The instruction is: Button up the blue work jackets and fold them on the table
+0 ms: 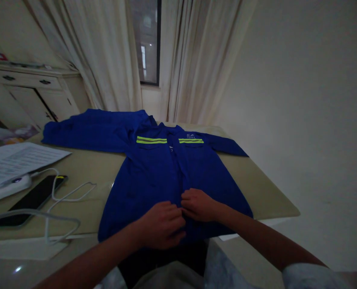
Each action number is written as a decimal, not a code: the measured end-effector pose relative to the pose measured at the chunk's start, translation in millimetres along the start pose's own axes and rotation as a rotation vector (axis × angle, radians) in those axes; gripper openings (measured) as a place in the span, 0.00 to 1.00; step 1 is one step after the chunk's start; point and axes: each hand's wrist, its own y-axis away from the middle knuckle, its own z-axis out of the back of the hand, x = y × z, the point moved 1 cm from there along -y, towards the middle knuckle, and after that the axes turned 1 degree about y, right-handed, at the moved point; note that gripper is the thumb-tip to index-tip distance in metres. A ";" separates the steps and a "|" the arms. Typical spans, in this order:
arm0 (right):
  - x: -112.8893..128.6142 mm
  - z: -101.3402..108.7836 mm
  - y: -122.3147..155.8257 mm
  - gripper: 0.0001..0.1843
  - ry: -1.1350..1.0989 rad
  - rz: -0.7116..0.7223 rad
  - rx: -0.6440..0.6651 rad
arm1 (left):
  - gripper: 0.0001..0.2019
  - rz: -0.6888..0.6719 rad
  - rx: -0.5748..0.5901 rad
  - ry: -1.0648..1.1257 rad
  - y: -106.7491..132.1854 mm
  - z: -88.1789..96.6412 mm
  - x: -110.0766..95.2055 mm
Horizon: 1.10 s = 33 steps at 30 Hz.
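Observation:
A blue work jacket [148, 176] lies spread on the table, front side up, with yellow-green reflective stripes across the chest. Its collar points away from me, and the front opening runs down the middle toward my hands. My left hand [162, 224] is closed at the lower part of that opening, fingers curled on the cloth. Close beside it, a little higher, my right hand [199, 204] pinches the other front edge. The fingertips almost meet, and whatever small part of the jacket is between them is hidden.
On the table [274, 200] to the left lie a black phone [31, 200], a white cable [73, 199], a white device [10, 188] and printed paper [22, 158]. Behind stand a white cabinet [31, 96] and curtains [106, 52]; a wall [311, 100] rises at right.

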 end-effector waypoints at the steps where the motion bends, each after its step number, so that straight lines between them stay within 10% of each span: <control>1: 0.6 0.9 -0.4 0.19 -0.021 -0.014 -0.004 | 0.16 -0.036 0.018 -0.052 9.0 -7.1 -18.0; 8: 6.2 -1.4 0.3 0.20 0.042 -0.008 -0.010 | 0.19 0.034 -0.214 -0.277 17.8 -49.4 -55.1; 33: -2.8 -11.3 -2.8 0.21 0.088 0.043 -0.079 | 0.17 0.113 -0.302 -0.230 18.9 -54.1 -66.1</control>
